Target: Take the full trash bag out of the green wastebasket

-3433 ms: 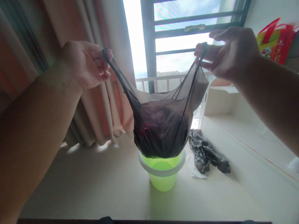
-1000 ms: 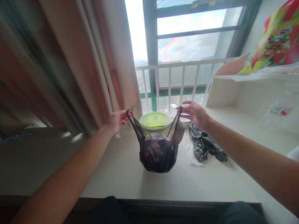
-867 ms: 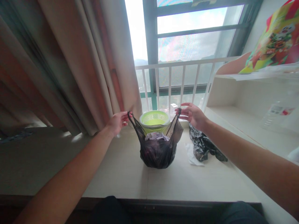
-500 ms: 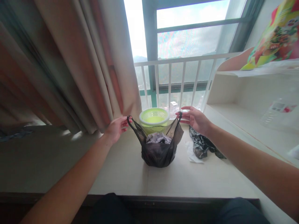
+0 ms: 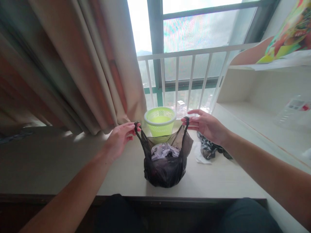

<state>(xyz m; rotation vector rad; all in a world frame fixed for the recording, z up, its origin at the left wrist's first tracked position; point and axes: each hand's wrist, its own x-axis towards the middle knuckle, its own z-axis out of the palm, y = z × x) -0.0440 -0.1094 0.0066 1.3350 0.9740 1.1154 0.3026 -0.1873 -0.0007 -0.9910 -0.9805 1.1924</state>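
A black plastic bag [image 5: 165, 173] with crumpled white paper [image 5: 165, 150] in it hangs between my two hands, its mouth spread wide. My left hand [image 5: 119, 137] pinches one handle loop, and my right hand [image 5: 203, 125] grips the other between thumb and fingers. Just behind the bag stands a light green basket [image 5: 160, 129] with a perforated wall and a pale rim. Below my right forearm, partly hidden by it, lies a second crumpled black plastic bag [image 5: 209, 149] beside a white tissue [image 5: 201, 155].
The pale ledge [image 5: 116, 181] runs from the curtain [image 5: 97, 64] at left to a white shelf unit [image 5: 233, 85] at right. A clear plastic bottle [image 5: 291, 111] lies on the shelf. White railings [image 5: 177, 81] guard the window behind. My knees are at the front edge.
The bag has come nearer to me and appears larger, with more of the basket showing behind it. Both hands still hold the handles. The camera view has tilted slightly down.
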